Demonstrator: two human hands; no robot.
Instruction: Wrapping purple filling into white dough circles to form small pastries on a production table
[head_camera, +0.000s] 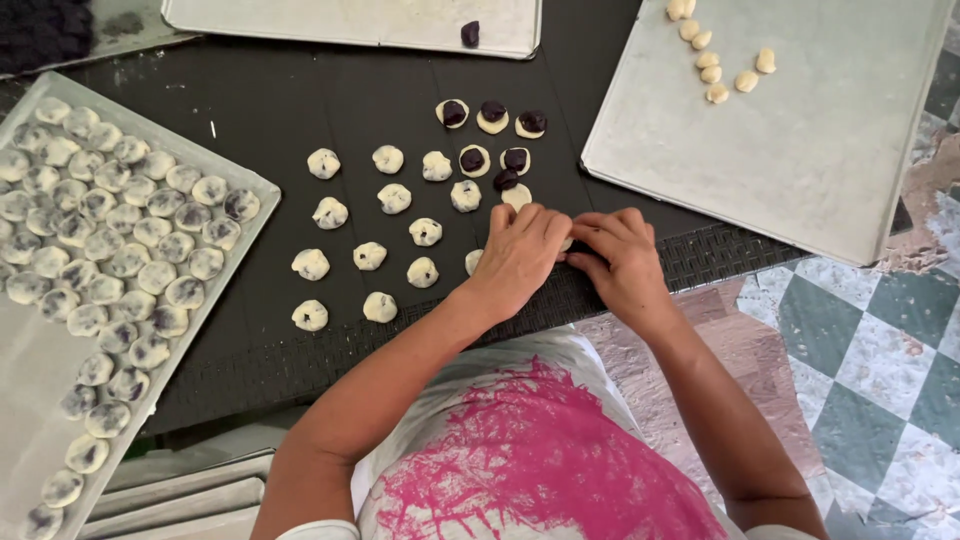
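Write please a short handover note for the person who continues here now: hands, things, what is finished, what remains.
Left hand and right hand: together at the mat's near edge, fingers closed over a piece, mostly hidden.
Done: closed dough balls in rows on the mat; left tray mostly filled with them.
Left: open dough rounds with dark filling; plain dough pieces on the right tray.

A baking workplace is indicated: metal baking trays (800, 160), rows of filled dough balls (120, 230), a dark work table (270, 110), tiled floor (880, 370).

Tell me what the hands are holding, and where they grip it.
Left hand and right hand meet over something hidden beneath the fingers; what and where cannot be told.
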